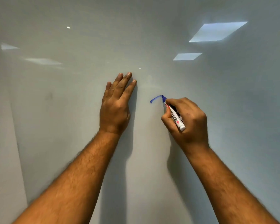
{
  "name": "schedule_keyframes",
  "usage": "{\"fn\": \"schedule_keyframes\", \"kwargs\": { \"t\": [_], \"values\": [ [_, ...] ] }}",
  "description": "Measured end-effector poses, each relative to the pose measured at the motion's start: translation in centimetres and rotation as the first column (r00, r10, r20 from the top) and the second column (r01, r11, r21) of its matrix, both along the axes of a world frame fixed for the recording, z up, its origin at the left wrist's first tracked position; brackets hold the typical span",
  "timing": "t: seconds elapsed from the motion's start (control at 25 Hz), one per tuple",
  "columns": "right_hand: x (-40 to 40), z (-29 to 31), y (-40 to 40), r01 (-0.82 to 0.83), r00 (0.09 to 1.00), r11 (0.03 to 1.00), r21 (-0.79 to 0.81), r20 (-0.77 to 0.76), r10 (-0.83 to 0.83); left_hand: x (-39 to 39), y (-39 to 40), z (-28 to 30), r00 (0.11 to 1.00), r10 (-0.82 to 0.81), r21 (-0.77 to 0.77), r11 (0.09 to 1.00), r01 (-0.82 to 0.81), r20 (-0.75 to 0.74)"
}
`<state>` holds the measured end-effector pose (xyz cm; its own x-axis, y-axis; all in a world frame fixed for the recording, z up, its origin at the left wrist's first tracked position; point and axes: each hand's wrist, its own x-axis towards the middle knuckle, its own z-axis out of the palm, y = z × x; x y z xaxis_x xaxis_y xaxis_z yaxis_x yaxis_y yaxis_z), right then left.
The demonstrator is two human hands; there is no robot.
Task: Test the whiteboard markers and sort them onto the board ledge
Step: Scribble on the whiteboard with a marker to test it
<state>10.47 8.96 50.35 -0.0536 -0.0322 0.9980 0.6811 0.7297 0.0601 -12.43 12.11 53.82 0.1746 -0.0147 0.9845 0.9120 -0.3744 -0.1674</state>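
Note:
A glossy whiteboard [152, 46] fills the whole view. My right hand [187, 120] grips a white whiteboard marker [176, 118] with a blue tip, and the tip touches the board. A short curved blue stroke [155, 98] runs leftward from the tip. My left hand [116, 104] lies flat on the board to the left of the stroke, fingers straight and pointing up. The marker's cap and the board ledge are out of view.
Bright reflections of ceiling lights [217, 31] show on the upper right of the board. A vertical seam or edge [18, 143] runs down the far left. Faint smudges [49, 96] mark the board left of my hand.

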Motion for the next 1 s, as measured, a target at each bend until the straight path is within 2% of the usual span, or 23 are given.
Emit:
{"fn": "schedule_keyframes", "kwargs": {
  "t": [0.12,0.36,0.48,0.64,0.8,0.92,1.0],
  "values": [
    [0.9,-1.7,0.0,-0.003,0.999,1.000,0.008,0.034,0.003,0.4,-0.4,-0.7,0.998,0.057,-0.027,0.998,-0.057,0.001],
    [3.1,-2.4,-2.8,-0.048,0.998,0.970,-0.239,0.016,0.053,0.7,-0.6,-1.4,0.983,0.185,-0.071,0.980,-0.185,-0.001],
    [4.1,-0.1,-2.6,-0.084,0.992,0.991,-0.108,-0.103,0.072,0.8,-0.5,-1.7,0.982,0.188,-0.073,0.980,-0.186,0.018],
    [4.9,1.7,-1.2,-0.048,0.998,0.993,-0.104,-0.051,0.042,0.9,-0.5,-2.1,0.982,0.185,-0.060,0.981,-0.183,0.035],
    [6.7,-0.6,-1.8,0.014,0.997,0.995,-0.094,-0.071,-0.021,0.9,-0.5,-2.9,0.983,0.177,-0.064,0.983,-0.174,0.052],
    [6.5,-3.2,-3.0,0.031,1.000,0.969,-0.246,0.010,-0.029,0.9,-0.4,-3.5,0.984,0.170,-0.067,0.984,-0.166,0.055],
    [7.3,-3.4,-3.2,-0.036,0.997,0.917,-0.398,-0.080,0.005,1.0,-0.4,-3.8,0.983,0.172,-0.067,0.984,-0.168,0.061]
  ]
}}
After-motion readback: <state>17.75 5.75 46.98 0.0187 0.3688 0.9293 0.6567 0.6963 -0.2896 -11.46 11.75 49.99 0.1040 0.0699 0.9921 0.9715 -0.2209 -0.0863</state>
